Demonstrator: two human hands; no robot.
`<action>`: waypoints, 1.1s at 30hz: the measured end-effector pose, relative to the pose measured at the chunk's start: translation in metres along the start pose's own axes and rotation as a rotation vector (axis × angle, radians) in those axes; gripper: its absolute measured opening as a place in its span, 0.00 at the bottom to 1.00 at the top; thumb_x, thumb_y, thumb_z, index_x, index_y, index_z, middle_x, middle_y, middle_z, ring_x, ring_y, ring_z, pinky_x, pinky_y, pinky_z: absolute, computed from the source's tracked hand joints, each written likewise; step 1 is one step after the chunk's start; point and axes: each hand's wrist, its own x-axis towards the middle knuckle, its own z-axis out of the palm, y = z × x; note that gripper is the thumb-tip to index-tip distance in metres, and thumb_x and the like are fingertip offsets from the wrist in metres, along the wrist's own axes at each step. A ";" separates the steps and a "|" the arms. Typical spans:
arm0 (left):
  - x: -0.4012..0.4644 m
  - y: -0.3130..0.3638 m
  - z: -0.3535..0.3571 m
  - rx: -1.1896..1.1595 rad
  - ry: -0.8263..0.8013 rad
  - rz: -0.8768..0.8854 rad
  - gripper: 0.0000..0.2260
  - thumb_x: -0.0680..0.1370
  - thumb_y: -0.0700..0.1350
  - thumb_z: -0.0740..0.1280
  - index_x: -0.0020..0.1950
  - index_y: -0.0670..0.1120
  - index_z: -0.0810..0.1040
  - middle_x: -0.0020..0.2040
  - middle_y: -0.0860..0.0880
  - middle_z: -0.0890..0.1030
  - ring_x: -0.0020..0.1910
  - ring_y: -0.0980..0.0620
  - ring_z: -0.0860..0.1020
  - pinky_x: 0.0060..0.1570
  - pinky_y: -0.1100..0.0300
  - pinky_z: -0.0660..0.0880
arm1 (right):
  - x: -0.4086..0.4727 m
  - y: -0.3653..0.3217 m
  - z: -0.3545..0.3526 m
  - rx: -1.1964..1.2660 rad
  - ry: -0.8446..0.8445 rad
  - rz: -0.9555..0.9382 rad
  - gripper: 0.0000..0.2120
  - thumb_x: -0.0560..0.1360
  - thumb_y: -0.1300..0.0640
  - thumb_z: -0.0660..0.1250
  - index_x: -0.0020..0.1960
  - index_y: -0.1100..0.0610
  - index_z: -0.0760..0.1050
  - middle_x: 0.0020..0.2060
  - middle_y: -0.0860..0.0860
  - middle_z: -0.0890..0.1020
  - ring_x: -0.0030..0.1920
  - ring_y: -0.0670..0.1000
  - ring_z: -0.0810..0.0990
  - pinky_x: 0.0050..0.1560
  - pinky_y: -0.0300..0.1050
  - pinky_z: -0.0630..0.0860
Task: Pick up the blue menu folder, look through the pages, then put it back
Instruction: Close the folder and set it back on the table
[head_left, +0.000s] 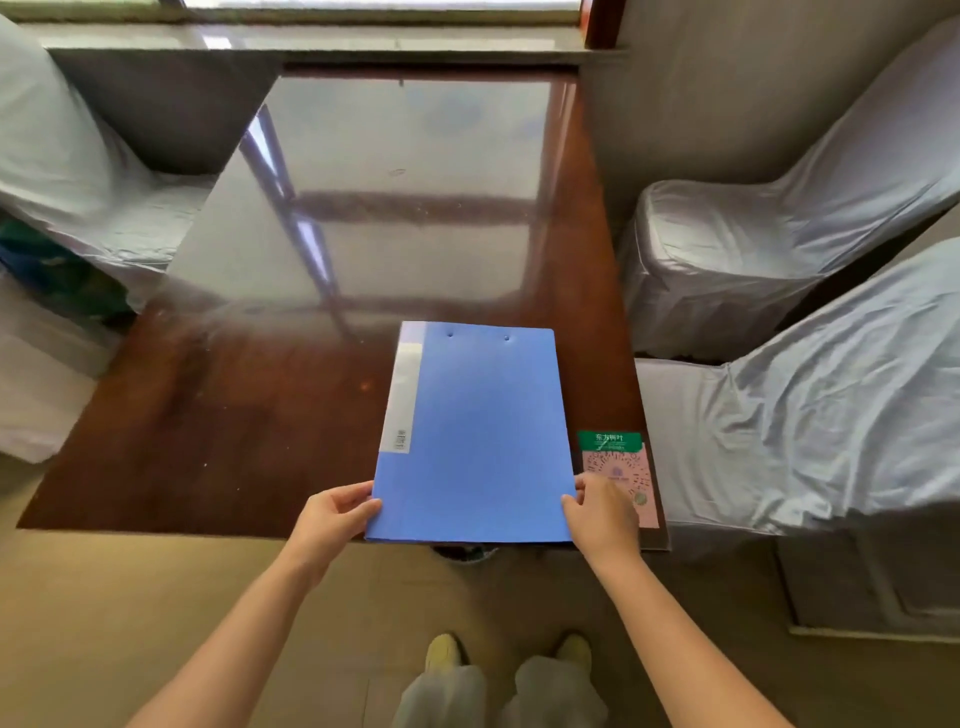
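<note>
While its near corners are pinched between thumb and fingers by the left hand (335, 512) and right hand (602, 514), the closed blue menu folder (475, 441) is seen at the near edge of the glossy brown surface (234, 415). A pink and green card (621, 475) is partly covered by the right hand, just right of the folder. Cloth-covered chairs (753, 249) are seen beyond.

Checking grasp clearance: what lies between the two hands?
Only the blue menu folder. In the head view its closed near edge spans the gap, left hand on one corner, right hand on the other, over the table edge.
</note>
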 end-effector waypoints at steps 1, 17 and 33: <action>0.002 -0.003 0.001 0.039 0.004 0.017 0.12 0.75 0.37 0.67 0.58 0.44 0.79 0.47 0.54 0.84 0.43 0.59 0.82 0.43 0.65 0.77 | 0.001 0.000 0.004 -0.065 0.013 0.000 0.04 0.76 0.58 0.62 0.46 0.58 0.75 0.39 0.53 0.79 0.42 0.54 0.78 0.56 0.55 0.74; -0.010 -0.013 0.032 1.351 -0.089 0.730 0.31 0.56 0.53 0.81 0.58 0.49 0.80 0.57 0.43 0.82 0.55 0.42 0.80 0.49 0.47 0.79 | -0.014 0.011 0.030 -0.666 -0.120 -0.578 0.31 0.65 0.44 0.74 0.65 0.52 0.72 0.65 0.52 0.76 0.66 0.55 0.72 0.65 0.61 0.65; -0.001 -0.012 0.039 1.319 -0.077 0.781 0.28 0.56 0.48 0.82 0.54 0.49 0.82 0.53 0.43 0.83 0.51 0.41 0.81 0.46 0.46 0.79 | -0.011 0.030 0.023 -0.586 0.052 -0.674 0.27 0.55 0.46 0.81 0.51 0.52 0.81 0.50 0.49 0.85 0.52 0.50 0.83 0.51 0.55 0.77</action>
